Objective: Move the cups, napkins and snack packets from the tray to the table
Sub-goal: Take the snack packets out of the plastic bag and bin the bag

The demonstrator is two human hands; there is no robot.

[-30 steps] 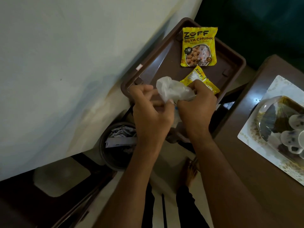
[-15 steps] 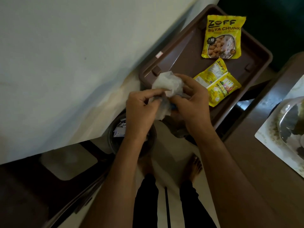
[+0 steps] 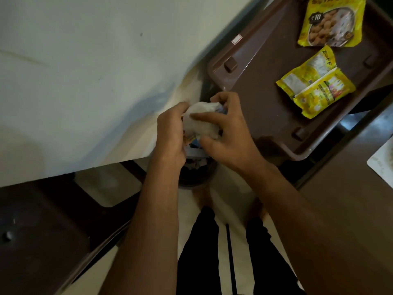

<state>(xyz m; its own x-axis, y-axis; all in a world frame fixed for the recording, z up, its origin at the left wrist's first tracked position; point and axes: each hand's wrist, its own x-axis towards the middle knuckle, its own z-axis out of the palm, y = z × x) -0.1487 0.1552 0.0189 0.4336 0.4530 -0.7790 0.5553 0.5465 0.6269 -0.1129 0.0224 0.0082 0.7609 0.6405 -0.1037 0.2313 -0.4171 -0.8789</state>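
A crumpled white napkin (image 3: 201, 119) is held between both hands, just off the near-left corner of the brown tray (image 3: 263, 92). My left hand (image 3: 171, 133) grips its left side and my right hand (image 3: 228, 133) wraps over its right side, something bluish showing under the fingers. Two yellow snack packets lie on the tray: one face up at the far end (image 3: 331, 22), one folded packet (image 3: 316, 84) nearer. No cups are in view.
A round dark bin (image 3: 197, 175) with paper scraps stands on the floor directly below the hands. A white cloth-covered surface (image 3: 85, 71) fills the left. A dark wooden table (image 3: 350, 199) with a white mat's corner (image 3: 382, 160) lies at right. My legs and feet are below.
The hands with the napkin have drawn back from over the tray toward me, now above the bin. The view has shifted left, pushing the tray and table mat to the right edge.
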